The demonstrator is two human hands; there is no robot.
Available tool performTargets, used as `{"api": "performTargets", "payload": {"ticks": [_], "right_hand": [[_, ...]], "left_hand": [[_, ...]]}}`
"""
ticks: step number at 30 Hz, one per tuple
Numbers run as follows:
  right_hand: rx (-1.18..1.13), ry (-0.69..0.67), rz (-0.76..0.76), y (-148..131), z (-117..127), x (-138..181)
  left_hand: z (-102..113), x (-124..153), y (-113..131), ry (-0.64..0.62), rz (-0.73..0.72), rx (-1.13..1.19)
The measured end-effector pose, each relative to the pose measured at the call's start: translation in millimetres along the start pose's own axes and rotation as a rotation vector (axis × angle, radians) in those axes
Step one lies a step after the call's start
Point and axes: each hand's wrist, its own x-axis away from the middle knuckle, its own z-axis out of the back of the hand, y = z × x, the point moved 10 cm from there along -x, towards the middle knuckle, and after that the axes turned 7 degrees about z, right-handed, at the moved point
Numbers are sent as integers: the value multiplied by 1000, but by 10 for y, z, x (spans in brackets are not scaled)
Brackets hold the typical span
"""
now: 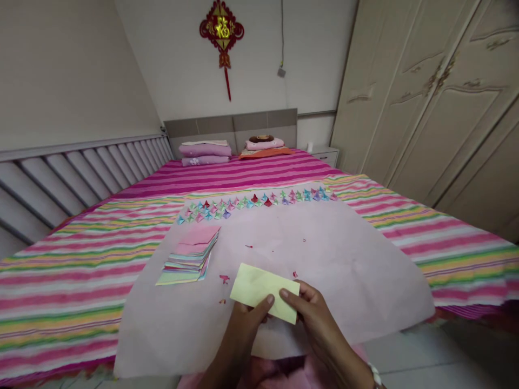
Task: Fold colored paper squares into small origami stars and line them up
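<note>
Yellow paper (257, 282) was held between both hands, seemingly just above the near part of a large pale sheet (357, 270) spread over the bed (409, 216). The left hand (250, 320) gripped its lower edge and the right hand (313, 309) its right end. On each hand the fingers were clamped on the paper, thumb on top and the others behind, and the two thumb tips sat close together without touching. Whether the paper was one layer or doubled could not be told.

Handling it well, as far as could be judged, called for light, even pressure from both thumbs, since a hard pinch on one side would likely have buckled so thin a piece. Edges were best lined up corner to corner before any crease was pressed, then the thumbs run outward from the middle. Pressing against the sheet would probably have given a sharper line than working in the air, away from the small red scraps (224, 279) to the left. The stack of coloured papers (190, 254) lay well clear.
</note>
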Motion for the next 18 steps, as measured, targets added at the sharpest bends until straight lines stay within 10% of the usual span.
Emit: {"api": "performTargets", "payload": {"ticks": [18], "right_hand": [[20, 34, 34, 203, 180, -10]], "left_hand": [[-22, -57, -359, 15, 124, 45]]}}
